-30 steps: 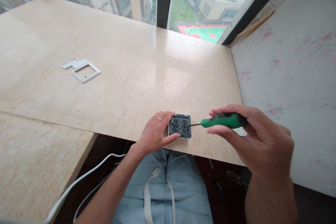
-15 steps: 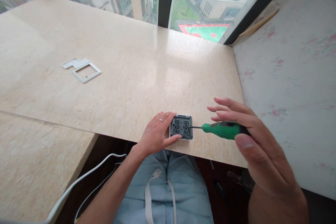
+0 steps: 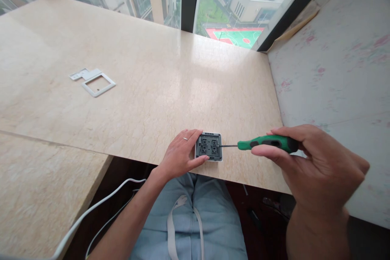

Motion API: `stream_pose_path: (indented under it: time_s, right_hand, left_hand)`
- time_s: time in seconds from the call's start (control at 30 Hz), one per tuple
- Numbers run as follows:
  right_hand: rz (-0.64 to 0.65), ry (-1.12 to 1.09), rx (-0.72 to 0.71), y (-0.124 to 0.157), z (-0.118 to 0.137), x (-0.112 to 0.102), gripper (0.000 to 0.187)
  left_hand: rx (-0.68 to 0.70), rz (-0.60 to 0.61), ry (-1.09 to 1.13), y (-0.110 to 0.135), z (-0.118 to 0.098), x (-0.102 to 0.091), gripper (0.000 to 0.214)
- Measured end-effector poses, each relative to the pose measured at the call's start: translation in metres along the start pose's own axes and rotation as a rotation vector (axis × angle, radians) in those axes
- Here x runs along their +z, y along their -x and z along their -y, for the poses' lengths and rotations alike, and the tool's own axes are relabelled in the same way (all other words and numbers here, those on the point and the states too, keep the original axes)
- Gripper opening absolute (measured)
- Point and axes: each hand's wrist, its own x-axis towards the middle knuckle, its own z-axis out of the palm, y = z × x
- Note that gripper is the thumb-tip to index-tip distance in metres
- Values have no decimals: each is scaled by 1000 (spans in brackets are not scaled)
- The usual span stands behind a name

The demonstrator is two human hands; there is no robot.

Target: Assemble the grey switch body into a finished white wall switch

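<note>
A square wall switch [image 3: 209, 146] with a dark grey inner face and white rim lies near the front edge of the stone counter [image 3: 146, 101]. My left hand [image 3: 182, 152] grips it from the left, thumb along the near side and fingers at the far side. In my right hand [image 3: 307, 158] is a green and black screwdriver [image 3: 265, 144], its handle pinched between thumb and fingers. The thin shaft points left, and its tip meets the right part of the switch's inner face. What exactly the tip touches is too small to tell.
Farther left on the counter lie a white square frame [image 3: 99, 85] and small white cover pieces [image 3: 83, 74]. A white cable [image 3: 100, 207] hangs at the lower left. A papered wall [image 3: 329, 89] bounds the right; windows [image 3: 231, 8] stand behind.
My right hand's fingers, spread half a second ago, have closed around the screwdriver handle, and the hand has turned. The tip stays on the switch; my left hand keeps its hold.
</note>
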Motion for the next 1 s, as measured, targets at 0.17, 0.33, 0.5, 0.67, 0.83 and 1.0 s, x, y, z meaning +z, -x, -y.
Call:
stream_pose_path:
  time_s: [0.17, 0.33, 0.5, 0.67, 0.83, 1.0]
  right_hand:
    - [32, -54, 57, 0, -6, 7, 33]
    - [199, -440, 235, 1, -7, 12, 38]
    - [347, -626, 336, 2, -3, 3, 25]
    - [330, -698, 381, 3, 3, -2, 28]
    - [-12, -726, 488, 1, 17, -2, 20]
    - [-80, -762, 508, 6, 9, -8, 21]
  left_hand:
    - [4, 1, 3, 1, 0, -1, 68]
    - [6, 18, -4, 1, 3, -1, 71]
    - [-2, 30, -17, 3, 7, 3, 81]
    - [-31, 41, -14, 5, 8, 5, 109]
    - [-33, 23, -10, 5, 8, 5, 99]
    - [-13, -10, 37, 4, 8, 3, 91]
